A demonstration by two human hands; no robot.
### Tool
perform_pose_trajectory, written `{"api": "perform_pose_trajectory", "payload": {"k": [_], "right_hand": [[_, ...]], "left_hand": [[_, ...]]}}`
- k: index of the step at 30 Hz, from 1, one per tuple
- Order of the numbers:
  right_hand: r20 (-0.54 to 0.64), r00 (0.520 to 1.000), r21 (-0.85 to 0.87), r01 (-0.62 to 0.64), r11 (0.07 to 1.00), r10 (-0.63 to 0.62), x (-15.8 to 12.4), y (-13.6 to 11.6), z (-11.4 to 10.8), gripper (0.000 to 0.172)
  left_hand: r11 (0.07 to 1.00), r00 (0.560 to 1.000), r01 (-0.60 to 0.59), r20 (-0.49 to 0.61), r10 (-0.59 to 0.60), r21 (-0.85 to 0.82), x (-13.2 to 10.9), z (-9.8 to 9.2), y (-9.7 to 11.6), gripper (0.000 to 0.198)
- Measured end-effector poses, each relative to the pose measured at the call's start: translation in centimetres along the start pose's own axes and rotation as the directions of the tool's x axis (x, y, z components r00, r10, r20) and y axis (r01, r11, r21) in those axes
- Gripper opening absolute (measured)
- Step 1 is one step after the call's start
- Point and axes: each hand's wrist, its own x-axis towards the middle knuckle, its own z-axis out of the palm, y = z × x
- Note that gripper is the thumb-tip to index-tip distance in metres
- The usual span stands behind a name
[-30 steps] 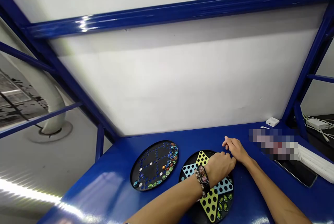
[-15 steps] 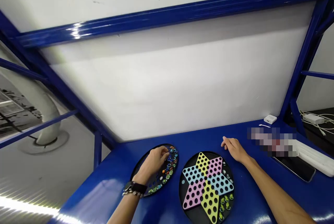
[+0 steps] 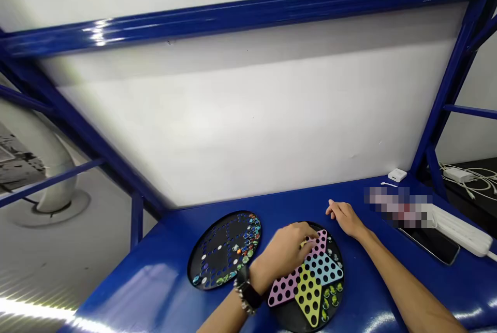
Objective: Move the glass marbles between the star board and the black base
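Observation:
My left hand [image 3: 285, 250] hangs curled over the upper left of a six-pointed star board [image 3: 308, 291], hiding its blue and part of its yellow arms. Whether its fingers hold a marble is hidden. The star has coloured arms with black holes, on a round black tray. Green glass marbles [image 3: 332, 297] sit in its lower right. To the left lies a round black holed board [image 3: 217, 234], with multicoloured glass marbles [image 3: 250, 242] along its right edge. My right hand [image 3: 345, 218] rests flat on the blue table, fingers loose, just beyond the star board's upper right rim, holding nothing.
The blue table [image 3: 155, 281] ends at a white wall panel [image 3: 240, 126] within a blue metal frame [image 3: 248, 9]. At right lie a black phone [image 3: 430, 245], a white power strip [image 3: 458, 229], a pixelated object [image 3: 398, 207] and a small white box [image 3: 396, 175].
My left hand has moved rightward from above the marble board to over the star board. My right hand stays nearly still, and the view has shifted slightly.

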Motion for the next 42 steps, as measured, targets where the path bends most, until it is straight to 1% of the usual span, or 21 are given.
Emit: {"api": "perform_pose_trajectory", "payload": {"k": [1,3,6,8,11,17,19,21,24,25,27,29,30,31,32,34,35,36,38,40,42], "right_hand": [[0.000,1.000,0.002,0.002,1.000,-0.002,0.0,0.0,0.0,0.065],[-0.002,1.000,0.003,0.010,1.000,-0.010,0.0,0.0,0.0,0.065],[-0.005,1.000,0.001,0.021,1.000,-0.021,0.1,0.1,0.0,0.065],[-0.003,1.000,-0.004,0.019,1.000,-0.019,0.2,0.1,0.0,0.065],[0.001,1.000,-0.007,0.023,1.000,-0.023,0.2,0.2,0.0,0.063],[0.004,1.000,0.006,0.020,1.000,-0.020,0.1,0.3,-0.1,0.062],[0.003,1.000,0.008,0.023,1.000,-0.023,0.1,0.3,-0.1,0.062],[-0.001,1.000,0.007,0.018,1.000,-0.018,0.1,0.3,-0.1,0.062],[-0.007,1.000,0.006,0.012,1.000,-0.012,0.1,0.3,-0.1,0.062],[-0.006,1.000,0.004,0.012,1.000,-0.012,0.2,0.3,-0.1,0.063],[0.001,1.000,-0.002,0.011,1.000,-0.011,0.2,0.4,-0.1,0.063],[0.009,1.000,-0.006,0.003,1.000,-0.003,0.2,0.6,0.0,0.064],[0.011,1.000,-0.005,-0.001,1.000,0.001,0.2,0.6,0.0,0.064],[0.014,1.000,-0.004,-0.002,1.000,0.002,0.2,0.6,0.0,0.064],[0.017,1.000,-0.004,-0.002,1.000,0.003,0.2,0.7,0.1,0.064],[0.022,1.000,-0.001,0.000,1.000,0.000,0.2,0.6,0.1,0.064],[0.022,1.000,0.000,-0.001,1.000,0.001,0.2,0.6,0.1,0.064],[0.021,1.000,0.001,-0.003,1.000,0.003,0.1,0.5,0.1,0.063],[0.015,1.000,0.003,-0.004,1.000,0.004,0.1,0.4,0.1,0.062],[0.012,1.000,0.004,-0.002,1.000,0.002,0.0,0.4,0.1,0.061],[0.010,1.000,0.007,-0.003,1.000,0.003,0.0,0.4,0.1,0.062]], "left_hand": [[0.996,0.996,-0.084,0.037,0.083,0.034,0.7,0.7,1.2,0.021],[0.972,0.983,-0.173,0.092,0.160,0.158,2.0,1.9,3.1,0.017],[0.928,0.978,-0.180,0.157,0.135,0.325,3.5,3.1,4.3,0.013],[0.913,0.972,-0.185,0.207,0.114,0.365,3.9,3.5,4.5,0.016],[0.916,0.965,-0.176,0.246,0.089,0.359,4.1,3.7,4.4,0.017],[0.983,0.961,-0.058,0.275,0.007,0.176,4.8,3.1,3.6,0.013],[0.980,0.960,-0.075,0.280,0.021,0.184,5.1,3.2,3.6,0.012],[0.972,0.961,-0.122,0.269,0.065,0.202,5.1,3.2,3.8,0.012],[0.973,0.973,-0.146,0.204,0.108,0.180,4.4,2.6,3.5,0.014],[0.980,0.982,-0.124,0.161,0.099,0.154,3.9,2.1,3.0,0.016],[0.996,0.998,-0.026,0.052,0.021,0.087,2.5,0.6,1.0,0.020],[0.989,0.989,0.138,-0.060,-0.134,0.060,0.8,-1.1,-2.2,0.023],[0.967,0.966,0.241,-0.113,-0.231,0.082,-0.1,-2.0,-4.1,0.023],[0.922,0.919,0.369,-0.194,-0.343,0.115,-1.0,-2.7,-6.1,0.024],[0.865,0.866,0.480,-0.238,-0.439,0.149,-1.9,-3.3,-7.9,0.025],[0.741,0.761,0.640,-0.297,-0.577,0.202,-3.5,-3.8,-10.9,0.027],[0.704,0.735,0.676,-0.282,-0.617,0.220,-4.1,-3.9,-12.0,0.028],[0.687,0.722,0.691,-0.253,-0.644,0.224,-4.6,-3.8,-12.8,0.028],[0.708,0.735,0.677,-0.154,-0.660,0.200,-5.2,-3.4,-13.7,0.027],[0.746,0.760,0.647,-0.051,-0.648,0.156,-5.5,-3.3,-14.1,0.028],[0.770,0.775,0.626,0.017,-0.632,0.121,-5.7,-3.7,-14.2,0.031]]}}
